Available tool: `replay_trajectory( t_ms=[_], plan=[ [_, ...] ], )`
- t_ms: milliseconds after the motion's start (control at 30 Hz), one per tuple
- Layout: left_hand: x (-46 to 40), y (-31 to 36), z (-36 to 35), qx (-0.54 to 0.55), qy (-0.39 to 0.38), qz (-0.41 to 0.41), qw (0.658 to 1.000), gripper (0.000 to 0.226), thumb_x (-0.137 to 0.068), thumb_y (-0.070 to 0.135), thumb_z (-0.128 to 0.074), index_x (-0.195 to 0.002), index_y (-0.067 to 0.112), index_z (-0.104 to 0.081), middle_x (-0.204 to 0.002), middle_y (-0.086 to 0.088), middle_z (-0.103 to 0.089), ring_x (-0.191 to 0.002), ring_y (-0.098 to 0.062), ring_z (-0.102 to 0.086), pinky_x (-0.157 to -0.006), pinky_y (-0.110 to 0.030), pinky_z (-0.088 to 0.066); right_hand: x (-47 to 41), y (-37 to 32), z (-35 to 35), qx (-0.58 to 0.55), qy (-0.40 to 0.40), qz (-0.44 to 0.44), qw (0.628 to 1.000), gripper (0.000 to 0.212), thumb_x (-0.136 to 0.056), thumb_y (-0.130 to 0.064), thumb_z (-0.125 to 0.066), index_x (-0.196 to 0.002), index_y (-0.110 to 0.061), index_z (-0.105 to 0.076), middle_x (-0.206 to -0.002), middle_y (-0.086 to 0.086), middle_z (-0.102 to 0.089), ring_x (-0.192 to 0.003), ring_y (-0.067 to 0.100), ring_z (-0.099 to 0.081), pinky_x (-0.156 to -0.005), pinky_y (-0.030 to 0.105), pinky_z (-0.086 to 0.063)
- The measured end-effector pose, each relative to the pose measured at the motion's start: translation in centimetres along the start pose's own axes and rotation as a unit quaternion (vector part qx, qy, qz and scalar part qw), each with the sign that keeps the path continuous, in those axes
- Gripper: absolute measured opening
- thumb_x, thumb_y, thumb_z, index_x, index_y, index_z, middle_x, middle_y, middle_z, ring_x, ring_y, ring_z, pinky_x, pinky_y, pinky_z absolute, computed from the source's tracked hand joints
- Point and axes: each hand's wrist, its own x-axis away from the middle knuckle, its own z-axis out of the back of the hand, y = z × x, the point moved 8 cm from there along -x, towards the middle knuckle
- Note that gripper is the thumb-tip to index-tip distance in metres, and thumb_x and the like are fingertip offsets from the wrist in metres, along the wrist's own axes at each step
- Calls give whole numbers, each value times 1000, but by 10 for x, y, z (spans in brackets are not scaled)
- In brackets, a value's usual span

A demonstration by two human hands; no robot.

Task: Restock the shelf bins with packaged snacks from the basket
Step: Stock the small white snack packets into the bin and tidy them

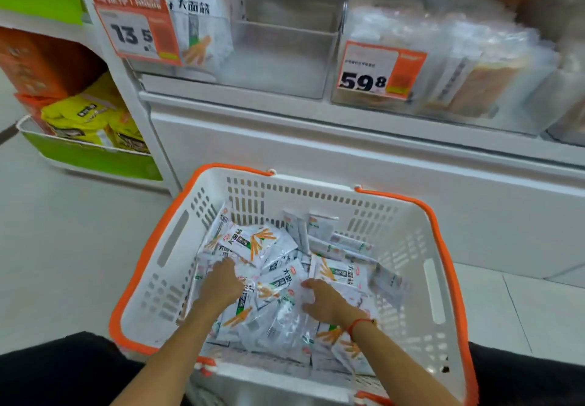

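Observation:
A white basket [408, 247] with orange rims and handles sits on the floor in front of the shelf, holding several white snack packets [262, 241] printed with orange sticks. Both my hands are down inside it on the pile. My left hand [221, 282] reaches into the packets at the left, fingertips buried among them. My right hand [323, 299] lies on the packets at the middle with fingers curved over them. Whether either hand grips a packet cannot be told. A clear shelf bin [285, 57] above holds a few matching packets [199, 22] at its left side.
A second clear bin [474, 67] to the right is full of clear-wrapped packs, with an orange 59.8 price tag [380, 70]. A 13.5 tag [136, 26] hangs on the left bin. A green side rack [91, 155] with yellow bags stands at the left.

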Motion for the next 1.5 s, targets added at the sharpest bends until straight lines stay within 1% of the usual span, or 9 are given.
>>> replay_trajectory(
  t_ms=[200, 367, 633, 800, 900, 1033, 1167, 1367, 1500],
  plan=[
    [-7, -25, -25, 8, -23, 51, 998, 35, -86, 19, -56, -117, 7, -46, -113, -13, -59, -104, -29, -58, -81, -34, -46, -5, -13, -29, 185, 48, 111, 975, 82, -85, -17, -64, -150, -29, -16, -158, 1, -9, -142, 27, -20, -114, 44, -27],
    [-4, -26, -22, -5, 2, 42, 999, 32, -84, 22, -63, -64, 16, -39, -64, -2, -47, -88, -28, -63, -65, -30, -44, -16, -19, -20, 98, 131, 48, 985, 69, -81, -29, -68, -139, -17, -31, -138, 6, -37, -127, 27, -36, -104, 32, -36],
    [7, 6, 6, 198, 94, -48, 974, 34, -99, 29, -45, -129, 12, -47, -114, -13, -62, -106, -29, -59, -75, -31, -41, -15, -5, 0, 27, 27, -61, 997, 24, -91, -17, -45, -68, -13, -41, -71, 4, -44, -61, 17, -43, -59, 25, -34],
    [8, 13, 9, 368, 86, -18, 926, 15, -96, 24, -52, -83, 17, -50, -75, 2, -47, -69, -11, -45, -70, -28, -38, 1, -19, 33, -137, 4, -40, 990, 3, -90, -7, -58, -92, -8, -59, -70, 0, -48, -37, 6, -50, -44, 20, -38],
    [6, 17, -3, 403, 11, 4, 915, 34, -99, 29, -44, -67, 21, -37, -68, 5, -33, -60, -6, -33, -64, -25, -30, 0, -22, 38, -280, 24, -50, 959, 42, -86, -3, -65, -125, 3, -49, -66, 8, -61, -40, 3, -59, -45, 15, -47],
    [11, 30, -23, 399, -112, 9, 910, 47, -102, 36, -35, -144, 14, -32, -150, -5, -31, -138, -23, -31, -110, -36, -25, 1, -32, 39, -411, 19, -90, 907, 24, -84, -1, -66, -62, -2, -56, -41, 3, -55, -36, 7, -56, -73, 31, -59],
    [9, 34, -24, 377, -99, -14, 921, 50, -104, 30, -27, -151, 13, -19, -158, -5, -16, -145, -20, -16, -117, -37, -16, 6, -32, 33, -530, 5, -144, 836, 12, -86, 2, -58, -75, -2, -54, -51, 10, -63, -33, 7, -52, -37, 17, -46],
    [2, 38, -33, 443, -129, 10, 887, 30, -102, 20, -33, -118, 9, -56, -119, -10, -59, -108, -23, -55, -89, -28, -45, -6, -51, 21, -726, -37, -143, 671, 5, -91, 8, -49, -94, 8, -53, -66, 23, -68, -47, 20, -67, -45, 24, -56],
    [3, 38, -34, 486, -133, 40, 863, 26, -96, 16, -34, -74, 14, -48, -70, -2, -51, -62, -14, -48, -57, -26, -36, -18, -62, 21, -710, -12, -149, 688, 8, -91, 9, -49, -86, 9, -55, -54, 18, -66, -42, 19, -65, -47, 24, -55]
  ],
)
